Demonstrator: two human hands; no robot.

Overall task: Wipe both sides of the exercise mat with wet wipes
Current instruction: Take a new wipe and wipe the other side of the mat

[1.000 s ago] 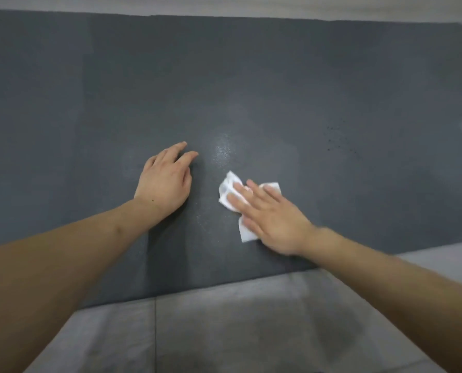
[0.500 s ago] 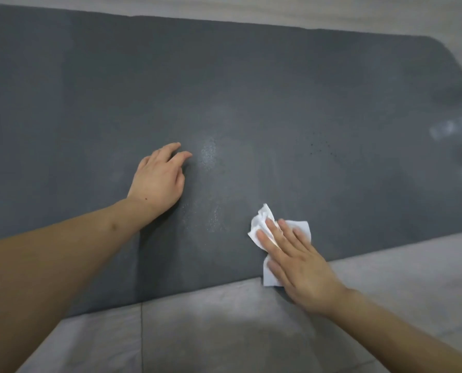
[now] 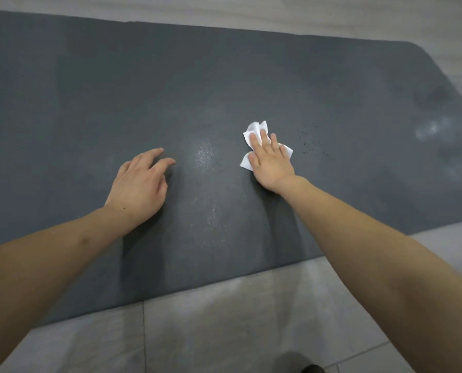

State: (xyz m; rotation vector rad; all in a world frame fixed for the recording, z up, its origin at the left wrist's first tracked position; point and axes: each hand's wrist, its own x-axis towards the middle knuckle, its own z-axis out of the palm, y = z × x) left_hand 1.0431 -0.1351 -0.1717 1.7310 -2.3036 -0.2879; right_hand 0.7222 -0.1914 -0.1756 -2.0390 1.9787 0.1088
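Note:
A dark grey exercise mat (image 3: 116,84) lies flat on the tiled floor and fills most of the view. My right hand (image 3: 271,164) presses a crumpled white wet wipe (image 3: 254,131) flat onto the mat's middle, fingers spread over it. The wipe shows above and on both sides of the fingers. My left hand (image 3: 138,185) rests on the mat to the left, holding nothing, fingers slightly apart and bent. A wet, shiny patch (image 3: 204,154) glistens between the two hands. Small dark specks (image 3: 311,144) dot the mat just right of the wipe.
Grey floor tiles (image 3: 224,332) run along the mat's near edge. Pale flooring (image 3: 278,14) borders its far edge. The mat's right end has a rounded corner (image 3: 423,52) and pale smudges (image 3: 434,127). A dark object (image 3: 309,368) shows at the bottom edge.
My right hand slid the wipe from the mat's near edge away from me, up to the mat's middle. The left hand stayed in place on the mat.

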